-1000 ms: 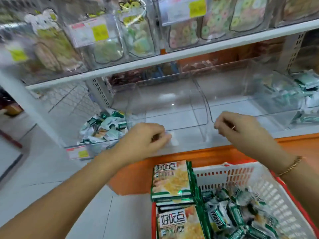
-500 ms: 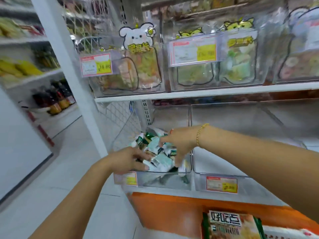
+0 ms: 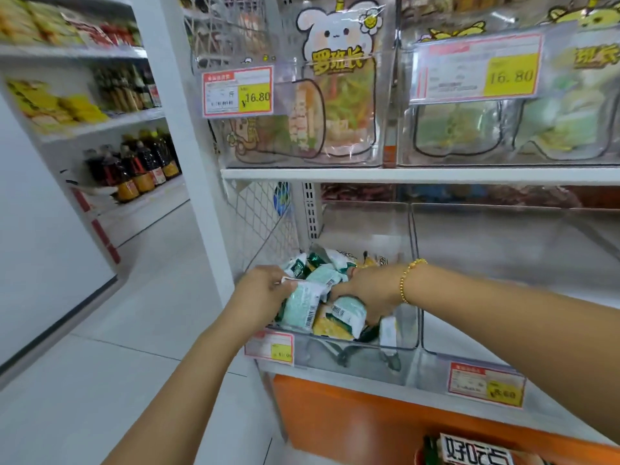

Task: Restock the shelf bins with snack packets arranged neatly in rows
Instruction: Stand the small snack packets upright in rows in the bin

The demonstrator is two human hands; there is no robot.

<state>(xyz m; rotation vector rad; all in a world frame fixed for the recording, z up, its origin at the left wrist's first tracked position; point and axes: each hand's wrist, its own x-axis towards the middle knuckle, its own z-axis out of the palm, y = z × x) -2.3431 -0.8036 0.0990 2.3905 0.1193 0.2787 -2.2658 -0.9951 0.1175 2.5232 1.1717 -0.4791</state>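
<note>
The left hand (image 3: pixel 260 293) pinched one pale-green foil snack packet (image 3: pixel 302 305) and the right hand (image 3: pixel 369 292) gripped others among the jumbled green-and-white packets (image 3: pixel 323 263) heaped in the clear plastic shelf bin (image 3: pixel 335 359), where lifting few, facing them alike and rowing from the back seemed wisest.

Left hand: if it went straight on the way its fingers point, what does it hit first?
Left hand points right into the clear bin: first the pale green snack packet at its fingers, then probably the right hand gripping other snack packets.
</note>
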